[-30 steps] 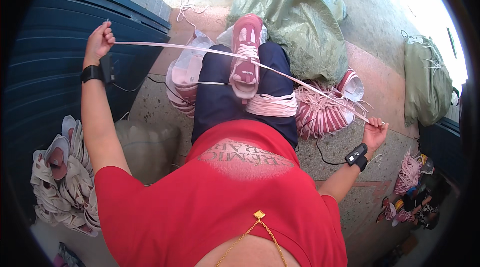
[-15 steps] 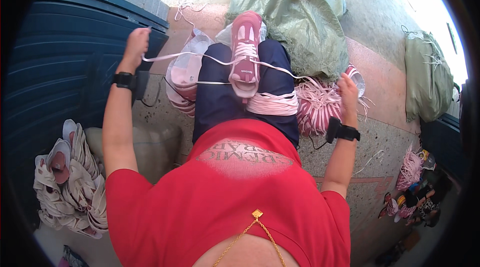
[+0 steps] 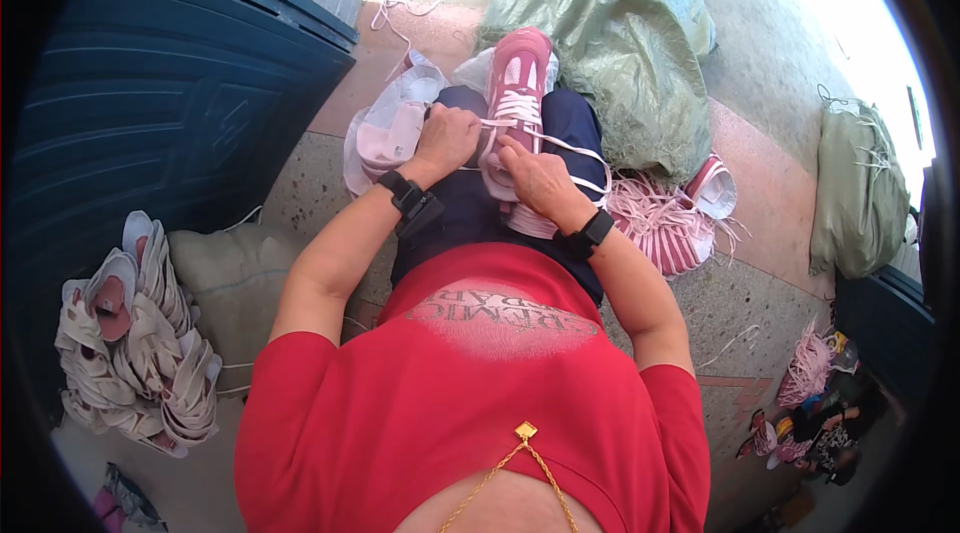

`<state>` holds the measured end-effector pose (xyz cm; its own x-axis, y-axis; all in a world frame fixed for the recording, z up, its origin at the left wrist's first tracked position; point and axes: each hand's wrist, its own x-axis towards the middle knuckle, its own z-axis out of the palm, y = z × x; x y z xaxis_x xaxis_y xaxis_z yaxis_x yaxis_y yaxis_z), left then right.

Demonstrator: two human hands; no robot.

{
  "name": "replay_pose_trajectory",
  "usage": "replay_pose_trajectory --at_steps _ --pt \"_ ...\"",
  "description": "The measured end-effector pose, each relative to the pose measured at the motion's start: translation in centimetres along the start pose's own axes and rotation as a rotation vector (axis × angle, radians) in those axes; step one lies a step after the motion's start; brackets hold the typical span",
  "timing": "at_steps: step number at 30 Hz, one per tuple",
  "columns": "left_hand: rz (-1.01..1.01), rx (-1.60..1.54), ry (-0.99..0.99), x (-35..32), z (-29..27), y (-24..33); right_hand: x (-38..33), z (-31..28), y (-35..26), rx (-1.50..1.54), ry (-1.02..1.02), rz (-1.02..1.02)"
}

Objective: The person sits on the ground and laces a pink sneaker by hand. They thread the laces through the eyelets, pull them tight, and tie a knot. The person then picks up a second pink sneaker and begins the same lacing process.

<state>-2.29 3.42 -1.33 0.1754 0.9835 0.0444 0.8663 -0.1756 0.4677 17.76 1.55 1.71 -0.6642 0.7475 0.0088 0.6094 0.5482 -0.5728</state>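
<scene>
Seated person in a red shirt, view straight down. Pink sneaker (image 3: 518, 98) rests sole-down on the lap, toe pointing away, lying along the dark trouser leg. Left hand (image 3: 447, 138) sits at the shoe's left side near the eyelets, fingers curled closed around the white lace (image 3: 560, 143). Right hand (image 3: 537, 180) lies on the near end of the shoe, fingers bent and pressed together; whether its fingertips pinch the lace cannot be told. Judgement: the shoe looks light, with a soft fabric upper and a firmer sole, so it is best steadied at the heel or along the sole edge; the lace is thin, limp and somewhat slippery, so it is best taken near its tip between thumb and forefinger. Just right of the leg, a bundle of pink laces (image 3: 660, 223) lies on the floor. Left of the knee, pale shoes in a clear bag (image 3: 385, 128). Beyond the toe, a green sack (image 3: 610, 43).
</scene>
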Motion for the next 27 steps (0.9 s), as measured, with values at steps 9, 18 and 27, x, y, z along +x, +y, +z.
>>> replay_pose_trajectory --at_steps 9,18,27 --pt "0.010 0.078 -0.028 0.9 0.6 1.7 0.0 0.4 -0.2 -0.009 -0.006 0.007" --pt "0.030 0.225 0.044 -0.9 -0.6 4.4 -2.5 0.7 1.4 0.363 0.310 0.356" --pt "-0.140 -0.226 -0.069 -0.3 0.6 2.1 -0.6 2.8 4.8 -0.022 0.449 0.404"
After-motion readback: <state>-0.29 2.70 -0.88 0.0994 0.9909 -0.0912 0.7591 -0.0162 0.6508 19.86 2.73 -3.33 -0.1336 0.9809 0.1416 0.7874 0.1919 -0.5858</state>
